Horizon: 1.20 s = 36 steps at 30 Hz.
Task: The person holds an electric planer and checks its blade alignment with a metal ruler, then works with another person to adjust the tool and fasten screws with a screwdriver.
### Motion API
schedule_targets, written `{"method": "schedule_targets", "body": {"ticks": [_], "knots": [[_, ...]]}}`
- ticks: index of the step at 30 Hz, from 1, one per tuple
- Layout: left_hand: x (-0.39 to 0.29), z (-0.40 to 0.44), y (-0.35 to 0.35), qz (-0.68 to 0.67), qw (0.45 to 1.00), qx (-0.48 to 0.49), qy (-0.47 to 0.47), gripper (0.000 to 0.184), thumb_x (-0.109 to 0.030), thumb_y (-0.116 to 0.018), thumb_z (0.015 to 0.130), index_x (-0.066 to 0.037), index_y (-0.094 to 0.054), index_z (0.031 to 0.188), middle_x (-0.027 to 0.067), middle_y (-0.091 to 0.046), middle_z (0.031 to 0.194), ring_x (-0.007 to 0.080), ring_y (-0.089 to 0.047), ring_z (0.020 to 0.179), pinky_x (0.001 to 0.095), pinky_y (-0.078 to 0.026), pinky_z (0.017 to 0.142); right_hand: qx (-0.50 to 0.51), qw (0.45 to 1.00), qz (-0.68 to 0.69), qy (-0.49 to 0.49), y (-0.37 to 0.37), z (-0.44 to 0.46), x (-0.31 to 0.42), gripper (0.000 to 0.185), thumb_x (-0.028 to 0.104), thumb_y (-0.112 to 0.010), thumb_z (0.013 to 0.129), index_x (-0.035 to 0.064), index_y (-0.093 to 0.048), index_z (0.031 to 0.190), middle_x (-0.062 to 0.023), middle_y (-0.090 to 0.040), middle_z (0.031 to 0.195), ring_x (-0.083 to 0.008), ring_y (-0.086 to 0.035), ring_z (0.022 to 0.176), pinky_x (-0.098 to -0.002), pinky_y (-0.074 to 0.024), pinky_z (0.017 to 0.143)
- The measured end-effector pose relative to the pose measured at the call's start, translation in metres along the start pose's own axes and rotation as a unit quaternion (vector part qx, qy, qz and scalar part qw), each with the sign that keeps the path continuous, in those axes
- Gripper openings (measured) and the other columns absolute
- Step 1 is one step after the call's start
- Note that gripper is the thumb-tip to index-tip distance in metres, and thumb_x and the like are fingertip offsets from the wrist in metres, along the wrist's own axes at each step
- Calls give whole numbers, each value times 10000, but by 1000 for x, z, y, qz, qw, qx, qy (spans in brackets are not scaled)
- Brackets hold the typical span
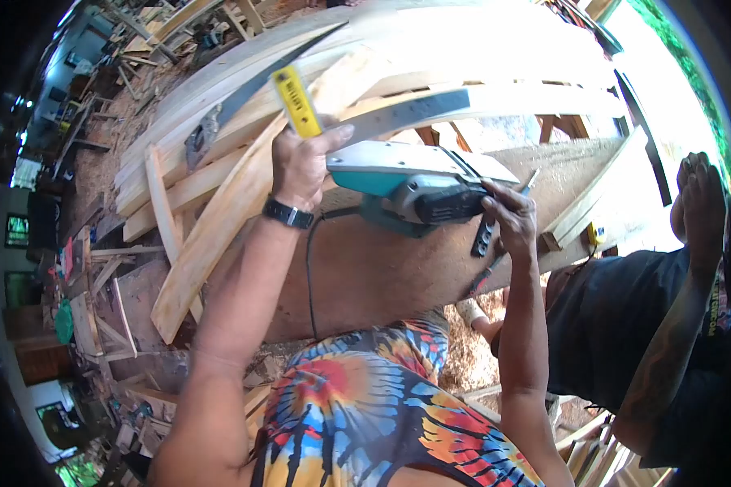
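A teal electric planer [369, 180] lies on its side or upturned on the wide brown board, its pale flat sole [398, 159] facing away from me. My left hand [299, 166] is closed around a try square [297, 101] with a yellow stock. The square's metal blade [414, 114] stretches right, just beyond the sole; whether they touch I cannot tell. My right hand [513, 213] has its fingers bent at the planer's right end, thumb and fingertips against it. Below that hand are a black piece with holes [483, 235] and a tool with a red-and-black handle [481, 282].
A handsaw [252, 96] rests on pale planks [170, 154] beyond the brown board [365, 276]. The planer's cord [310, 280] runs toward me. Another person [625, 325] in dark clothes is close on my right. A yellow tape measure [597, 234] lies near them.
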<state>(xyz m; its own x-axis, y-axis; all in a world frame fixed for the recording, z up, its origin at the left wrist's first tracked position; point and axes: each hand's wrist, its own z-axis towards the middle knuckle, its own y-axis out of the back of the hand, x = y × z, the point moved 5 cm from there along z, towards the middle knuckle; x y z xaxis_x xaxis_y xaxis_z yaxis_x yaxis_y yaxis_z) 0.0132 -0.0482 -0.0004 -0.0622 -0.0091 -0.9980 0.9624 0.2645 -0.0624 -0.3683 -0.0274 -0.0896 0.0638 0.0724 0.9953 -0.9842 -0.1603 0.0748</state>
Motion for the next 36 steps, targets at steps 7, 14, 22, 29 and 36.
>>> {"method": "schedule_targets", "body": {"ticks": [7, 14, 22, 29, 36], "knots": [[40, -62, 157, -165, 966, -146, 133, 216, -117, -756, 905, -66, -632, 1075, 68, -692, 1012, 211, -687, 894, 322, -560, 769, 2, 998, 66, -1, -14, 5, 13, 341, 53, -748, 927, -12, -712, 1260, -12, -691, 860, -77, -587, 695, -229, -466, 628], [140, -207, 254, -241, 886, -245, 310, 140, -241, -741, 953, -139, -684, 1030, -12, -712, 887, 119, -677, 757, 254, -502, 587, 11, 999, -35, -13, -4, 3, 9, 373, 211, -755, 924, -27, -722, 1208, -19, -679, 912, -109, -604, 791, -278, -497, 706], [170, -251, 269, -275, 830, -287, 391, 260, -301, -778, 930, -151, -631, 1084, 16, -679, 889, 181, -681, 754, 349, -545, 606, 2, 997, 73, -33, -13, -2, 16, 352, 39, -730, 944, -20, -689, 1289, -34, -735, 962, -83, -624, 726, -249, -510, 634], [151, -267, 303, 46, 842, -112, 526, 475, -506, -690, 957, -46, -649, 1070, 124, -705, 735, 239, -665, 514, 335, -525, 455, -3, 997, 53, -55, -9, -4, 8, 368, 61, -735, 945, -22, -684, 1300, -32, -731, 970, -86, -626, 726, -257, -509, 641], [90, -215, 253, 282, 917, -60, 275, 428, -347, -750, 949, 41, -665, 1108, 82, -730, 795, 179, -701, 676, 304, -547, 627, -2, 999, 32, -44, -14, -4, 12, 395, 111, -725, 955, -25, -668, 1321, -22, -703, 872, -103, -618, 713, -266, -500, 652]]}}
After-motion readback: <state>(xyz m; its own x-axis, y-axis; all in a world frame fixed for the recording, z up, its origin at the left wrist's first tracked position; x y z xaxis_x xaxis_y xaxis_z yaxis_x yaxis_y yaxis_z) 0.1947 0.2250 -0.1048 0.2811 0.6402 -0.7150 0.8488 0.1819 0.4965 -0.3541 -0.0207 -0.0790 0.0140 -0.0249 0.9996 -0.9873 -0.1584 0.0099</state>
